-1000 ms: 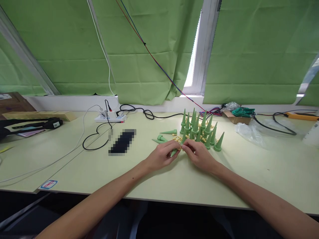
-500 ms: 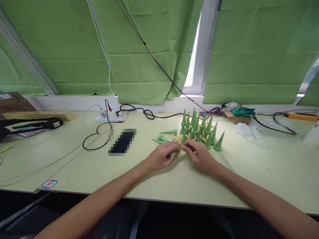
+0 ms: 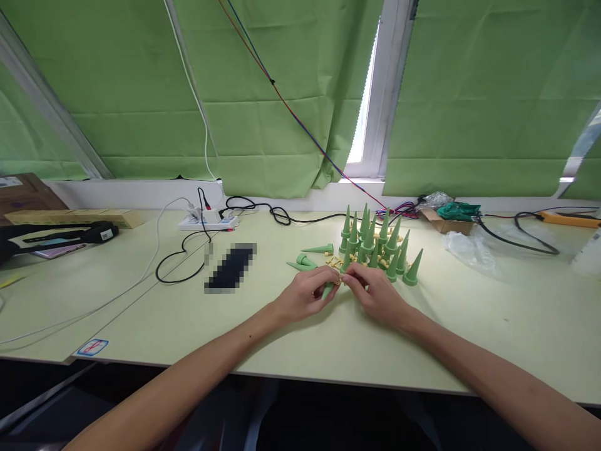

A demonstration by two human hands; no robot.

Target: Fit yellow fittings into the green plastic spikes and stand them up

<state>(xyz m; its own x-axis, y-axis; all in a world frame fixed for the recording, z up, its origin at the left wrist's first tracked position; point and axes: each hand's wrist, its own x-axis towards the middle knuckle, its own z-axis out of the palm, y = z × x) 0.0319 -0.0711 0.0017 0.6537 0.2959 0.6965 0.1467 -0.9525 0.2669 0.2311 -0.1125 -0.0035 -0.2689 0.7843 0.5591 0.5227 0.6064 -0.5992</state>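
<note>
My left hand [image 3: 310, 293] is closed round a green plastic spike [image 3: 327, 290], its tip pointing down toward me. The fingers of my right hand [image 3: 373, 293] pinch together at the spike's wide end, on a small yellow piece [image 3: 340, 280] mostly covered by my fingertips. Just beyond my hands, several green spikes [image 3: 369, 241] stand upright in a cluster on their round bases. Two or so more spikes [image 3: 317, 249] lie on their sides to the left, near loose small yellow pieces [image 3: 334, 261].
On the pale table [image 3: 291, 351], a blurred-out dark object [image 3: 231, 269] lies left of my hands. Behind it are a power strip [image 3: 209, 220] and black cable [image 3: 282, 216]. A small carton [image 3: 448, 222] and clear plastic bag [image 3: 469, 254] sit at the back right.
</note>
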